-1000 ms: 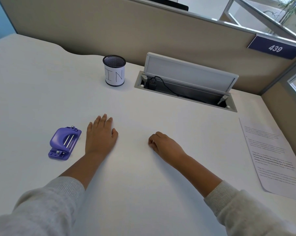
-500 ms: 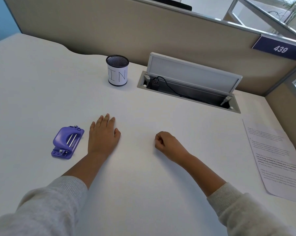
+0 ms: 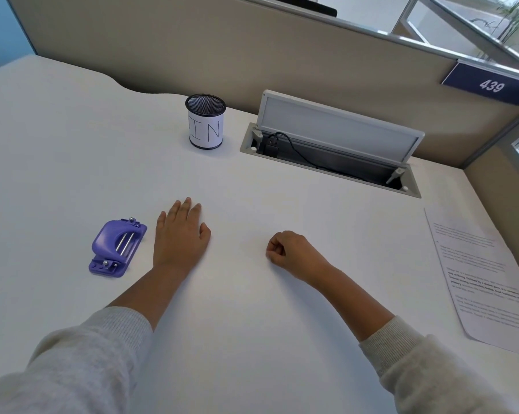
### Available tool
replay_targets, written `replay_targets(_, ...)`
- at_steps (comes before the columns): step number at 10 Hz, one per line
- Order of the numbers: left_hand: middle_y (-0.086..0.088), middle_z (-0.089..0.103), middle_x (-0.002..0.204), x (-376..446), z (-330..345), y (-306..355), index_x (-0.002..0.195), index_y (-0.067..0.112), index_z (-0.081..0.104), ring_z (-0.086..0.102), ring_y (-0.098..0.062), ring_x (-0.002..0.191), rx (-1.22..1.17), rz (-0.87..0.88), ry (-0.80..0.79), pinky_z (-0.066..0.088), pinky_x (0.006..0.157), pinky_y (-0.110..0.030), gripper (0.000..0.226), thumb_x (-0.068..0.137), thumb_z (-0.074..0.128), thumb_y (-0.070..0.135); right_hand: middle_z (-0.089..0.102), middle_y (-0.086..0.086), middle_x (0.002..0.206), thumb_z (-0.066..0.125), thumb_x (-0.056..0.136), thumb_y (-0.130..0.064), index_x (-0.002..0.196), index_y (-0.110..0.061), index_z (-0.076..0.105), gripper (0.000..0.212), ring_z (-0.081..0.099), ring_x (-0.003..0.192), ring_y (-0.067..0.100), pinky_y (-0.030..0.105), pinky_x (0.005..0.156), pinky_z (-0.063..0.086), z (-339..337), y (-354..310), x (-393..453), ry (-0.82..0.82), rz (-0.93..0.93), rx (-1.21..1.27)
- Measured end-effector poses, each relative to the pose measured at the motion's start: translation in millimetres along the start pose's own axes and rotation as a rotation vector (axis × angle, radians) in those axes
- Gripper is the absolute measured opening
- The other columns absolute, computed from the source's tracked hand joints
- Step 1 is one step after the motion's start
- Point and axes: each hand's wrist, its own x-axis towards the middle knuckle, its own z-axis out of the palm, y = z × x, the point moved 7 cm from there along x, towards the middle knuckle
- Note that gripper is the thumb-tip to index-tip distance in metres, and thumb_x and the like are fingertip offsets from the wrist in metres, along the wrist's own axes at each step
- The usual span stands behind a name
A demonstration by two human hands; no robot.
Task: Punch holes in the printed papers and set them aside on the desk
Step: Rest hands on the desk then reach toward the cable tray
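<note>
1. Head view: left hand (image 3: 180, 234) lies flat, fingers straight, on the smooth white desk (image 3: 73, 144); right hand (image 3: 291, 249) is a loose, empty fist.
2. Glossy purple plastic hole punch (image 3: 118, 248) sits just left of the left hand.
3. Printed white paper sheets (image 3: 485, 279) lie far right.
4. Black mesh cylindrical cup (image 3: 206, 122) stands far behind.

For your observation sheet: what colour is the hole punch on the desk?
Purple, with silver metal rods; the hole punch shows in the head view.
</note>
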Motion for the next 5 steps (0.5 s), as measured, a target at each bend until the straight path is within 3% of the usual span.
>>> replay_targets(2, -0.014, 0.037, 0.146, 0.8, -0.1, -0.3, 0.133, 0.008, 0.042, 0.03, -0.03, 0.137, 0.004, 0.002, 0.001, 0.02, 0.112, -0.048, 0.047, 0.088, 0.037, 0.023, 0.061, 0.008, 0.092, 0.049, 0.085, -0.012, 0.082, -0.007, 0.059, 0.011, 0.055, 0.073, 0.018, 0.031, 0.066, 0.046, 1.2, -5.5, 2.0, -0.012, 0.033, -0.073)
replay_targets(5, -0.013, 0.035, 0.148, 0.8, 0.7, -0.3, 0.135, 0.008, 0.04, 0.027, -0.029, 0.138, 0.003, 0.002, -0.012, 0.018, 0.113, -0.047, 0.047, 0.09, 0.039, 0.022, 0.055, 0.011, 0.097, 0.048, 0.085, -0.013, 0.082, -0.011, 0.048, 0.004, 0.049, 0.071, 0.022, 0.031, 0.063, 0.04, 8.0, -7.6, 1.2, 0.017, 0.065, -0.177)
